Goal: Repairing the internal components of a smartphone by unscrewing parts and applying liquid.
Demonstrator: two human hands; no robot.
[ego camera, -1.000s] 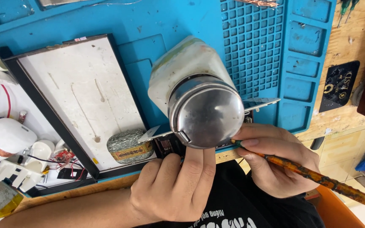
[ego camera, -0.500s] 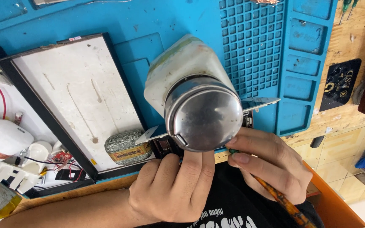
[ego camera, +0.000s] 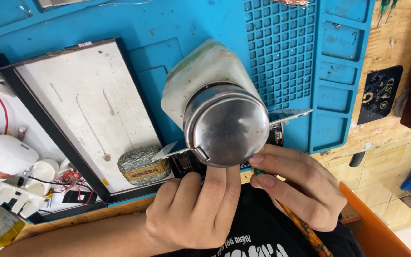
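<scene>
A white plastic bottle [ego camera: 200, 81] with a round steel pump cap [ego camera: 227, 124] stands on the blue work mat [ego camera: 281, 47] and hides much of what lies under it. My left hand [ego camera: 196, 214] reaches in from below, its fingertips pressed on a dark circuit board [ego camera: 184, 164] beneath the cap. A thin metal strip [ego camera: 291, 114] sticks out on both sides of the bottle. My right hand [ego camera: 300, 190] pinches a brush with a mottled orange-brown handle [ego camera: 305, 231]. The brush tip is hidden under the cap, right beside my left fingers.
A white tray with a black frame [ego camera: 86, 109] lies left of the bottle, with a round tin of metal wool [ego camera: 141, 166] at its near corner. White plastic parts and red wires [ego camera: 5, 157] sit far left. A black pad [ego camera: 381, 90] rests on the wooden bench to the right.
My right hand has swung the brush handle from pointing right to pointing down toward my body, and moved in closer under the cap. My left hand stays put.
</scene>
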